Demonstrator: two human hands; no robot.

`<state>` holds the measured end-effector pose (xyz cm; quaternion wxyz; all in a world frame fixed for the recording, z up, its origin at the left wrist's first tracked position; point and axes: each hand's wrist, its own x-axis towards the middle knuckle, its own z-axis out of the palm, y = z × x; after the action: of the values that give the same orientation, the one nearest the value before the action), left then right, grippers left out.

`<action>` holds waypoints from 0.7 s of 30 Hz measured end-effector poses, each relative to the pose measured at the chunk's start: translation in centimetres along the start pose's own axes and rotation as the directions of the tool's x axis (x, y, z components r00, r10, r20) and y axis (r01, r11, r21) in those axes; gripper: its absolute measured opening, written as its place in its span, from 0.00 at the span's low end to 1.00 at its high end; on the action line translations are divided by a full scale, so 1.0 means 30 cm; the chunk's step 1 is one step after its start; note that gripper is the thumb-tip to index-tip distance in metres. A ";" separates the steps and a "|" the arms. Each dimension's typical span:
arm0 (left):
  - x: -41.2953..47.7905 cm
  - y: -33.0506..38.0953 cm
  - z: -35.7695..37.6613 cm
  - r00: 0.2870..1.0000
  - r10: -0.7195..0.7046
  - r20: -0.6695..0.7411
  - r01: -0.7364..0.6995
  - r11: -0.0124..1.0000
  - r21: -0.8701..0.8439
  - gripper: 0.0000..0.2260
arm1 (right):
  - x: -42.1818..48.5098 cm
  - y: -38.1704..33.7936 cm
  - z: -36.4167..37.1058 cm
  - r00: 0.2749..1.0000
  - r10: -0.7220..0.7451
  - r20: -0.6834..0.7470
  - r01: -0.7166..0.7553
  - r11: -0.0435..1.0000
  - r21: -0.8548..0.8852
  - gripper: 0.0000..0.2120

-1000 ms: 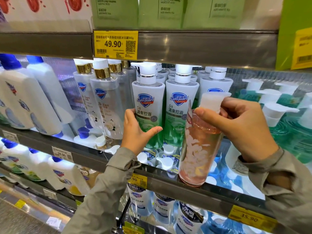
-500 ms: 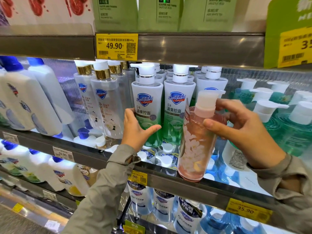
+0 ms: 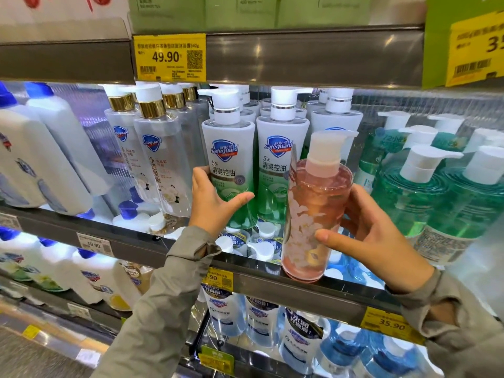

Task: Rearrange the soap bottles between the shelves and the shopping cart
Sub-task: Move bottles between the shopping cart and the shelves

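A clear pink soap bottle (image 3: 313, 214) with a white flower print and a pale pump top stands at the front edge of the middle shelf (image 3: 300, 290). My right hand (image 3: 373, 236) grips its lower body, thumb across the front and fingers behind. My left hand (image 3: 215, 203) wraps around the lower part of a white-and-green Safeguard pump bottle (image 3: 227, 165) standing just left of a second identical bottle (image 3: 281, 165). No shopping cart is in view.
Clear gold-capped bottles (image 3: 161, 159) and white blue-capped bottles (image 3: 41, 159) fill the shelf's left. Green pump bottles (image 3: 425, 195) crowd the right. The upper shelf rail (image 3: 313, 58) hangs low overhead. More bottles stand on the shelves below (image 3: 300, 334).
My right hand slid from the pink bottle's pump down to its lower body, and the bottle now stands more upright on the shelf edge. My left hand stayed on the green bottle.
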<state>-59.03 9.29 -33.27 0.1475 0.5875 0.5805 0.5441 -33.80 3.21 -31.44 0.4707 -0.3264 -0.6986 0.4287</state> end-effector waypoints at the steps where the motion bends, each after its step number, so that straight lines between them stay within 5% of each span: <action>1: -0.001 0.001 0.000 1.000 0.003 -0.005 -0.003 1.000 -0.001 0.31 | -0.001 0.005 0.007 1.000 -0.004 -0.008 0.004 1.000 -0.024 0.39; 10: -0.003 0.000 0.001 1.000 0.011 -0.013 -0.011 1.000 0.002 0.31 | 0.011 0.026 0.145 0.962 -0.081 -0.261 0.021 0.974 -0.224 0.40; 21: -0.004 -0.002 -0.001 1.000 0.014 -0.007 -0.014 1.000 0.010 0.31 | 0.012 0.023 -0.008 0.998 0.045 0.039 -0.047 0.998 0.050 0.50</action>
<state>-59.05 9.21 -33.36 0.1387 0.5905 0.5794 0.5444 -33.67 3.88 -31.90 0.4556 -0.3219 -0.6886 0.4633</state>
